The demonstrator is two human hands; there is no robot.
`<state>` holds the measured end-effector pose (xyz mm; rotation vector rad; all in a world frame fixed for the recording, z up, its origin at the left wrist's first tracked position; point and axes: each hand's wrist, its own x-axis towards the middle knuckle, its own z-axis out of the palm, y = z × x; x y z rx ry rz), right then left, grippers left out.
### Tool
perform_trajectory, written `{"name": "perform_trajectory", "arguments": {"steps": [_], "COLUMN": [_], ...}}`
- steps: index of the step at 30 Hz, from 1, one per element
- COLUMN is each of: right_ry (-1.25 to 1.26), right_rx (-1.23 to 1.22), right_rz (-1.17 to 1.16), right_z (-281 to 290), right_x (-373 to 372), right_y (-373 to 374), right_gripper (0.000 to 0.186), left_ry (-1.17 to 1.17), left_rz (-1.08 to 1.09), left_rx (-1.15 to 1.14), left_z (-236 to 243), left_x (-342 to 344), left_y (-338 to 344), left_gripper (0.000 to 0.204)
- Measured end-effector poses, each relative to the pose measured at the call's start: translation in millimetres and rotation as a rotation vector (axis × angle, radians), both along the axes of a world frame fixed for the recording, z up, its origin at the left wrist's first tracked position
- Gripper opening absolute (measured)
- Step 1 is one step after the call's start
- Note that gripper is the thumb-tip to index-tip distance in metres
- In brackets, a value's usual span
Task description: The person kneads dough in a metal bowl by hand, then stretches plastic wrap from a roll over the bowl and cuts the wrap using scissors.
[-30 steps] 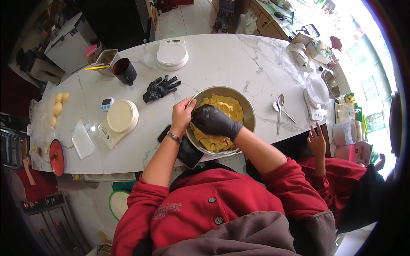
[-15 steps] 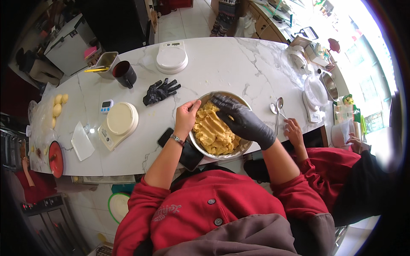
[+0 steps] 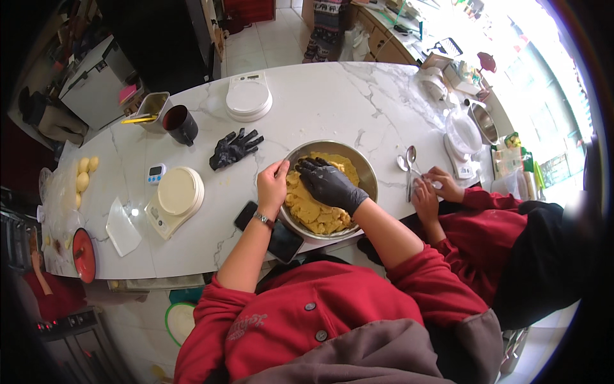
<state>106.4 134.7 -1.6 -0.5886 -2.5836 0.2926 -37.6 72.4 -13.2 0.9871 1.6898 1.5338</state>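
A steel mixing bowl (image 3: 366,173) full of crumbly yellow dough (image 3: 312,214) stands at the table's near edge. My bare left hand (image 3: 272,187) pinches the bowl's left rim between thumb and fingers; a watch circles that wrist. My right hand (image 3: 329,185), in a black glove, lies flat on the dough with its fingers stretched out, bits of dough stuck to them. Under the bowl's left side, two dark phones (image 3: 283,242) lie partly covered. An unworn black glove (image 3: 235,148) rests on the table beyond my left hand.
Left of me are a cream kitchen scale (image 3: 176,195), a blue timer (image 3: 156,173) and a white scraper (image 3: 123,229). Farther back stand a dark mug (image 3: 180,125) and a white scale (image 3: 249,97). At right, a co-worker's hands (image 3: 430,195) are beside metal spoons (image 3: 410,168).
My right hand has come down from the bowl's upper right onto the dough, which looks flatter. The co-worker's two hands have come together near the spoons. The whole view has shifted slightly.
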Motion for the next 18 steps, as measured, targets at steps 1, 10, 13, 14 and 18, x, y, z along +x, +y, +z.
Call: {"name": "perform_trajectory", "arguments": {"steps": [1,10,13,14,18], "right_ry": [0.014,-0.093,-0.123,-0.129,-0.308], "right_rx": [-0.117,-0.165,-0.380,-0.338,0.087], "right_rz": [0.032,0.015,0.146,0.097,0.161], "right_z": [2.7,1.2,18.0,25.7,25.0], "right_x": [-0.8,12.4,13.8,12.1,-8.2], "right_y": [6.2,38.4,60.5,60.2,61.6], "right_gripper": [0.023,0.021,0.025,0.022,0.018], "left_ry": [0.023,-0.044,-0.041,-0.011,-0.030], "left_rz": [-0.002,0.076,0.118,0.110,0.094], "left_rx": [-0.019,0.035,0.093,0.066,0.037], "left_z": [-1.0,-3.5,-16.8,-19.7,-16.8], "left_x": [2.5,20.3,20.4,19.0,22.5], "left_y": [-2.4,-13.0,-8.3,-12.2,-9.1], "left_gripper": [0.029,0.029,0.029,0.028,0.027]}}
